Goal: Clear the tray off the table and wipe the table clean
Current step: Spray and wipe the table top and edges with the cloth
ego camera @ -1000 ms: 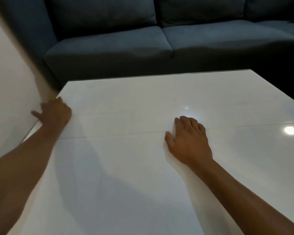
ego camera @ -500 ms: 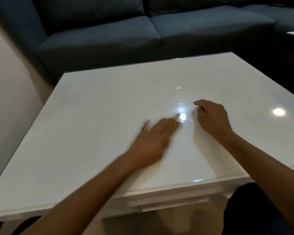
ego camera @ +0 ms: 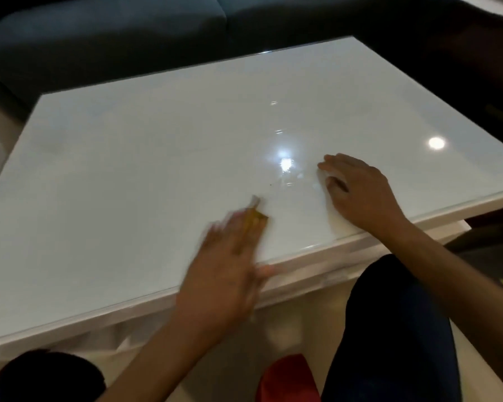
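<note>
- Pressing a yellow cloth (ego camera: 255,218) flat on the white table (ego camera: 128,175) near its front edge, the blurred left hand (ego camera: 230,262) has straight fingers.
- Right hand (ego camera: 357,192) rests nearby, fingers loosely curled, holding nothing.

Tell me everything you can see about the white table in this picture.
The table has a glossy white, roughly rectangular top that mirrors ceiling lights as bright spots. A thin clear-looking edge runs along its rim. It stands level before a dark sofa. The left hand, blurred, presses a yellow cloth near the front edge; the right hand rests on it. No tray shows.
</note>
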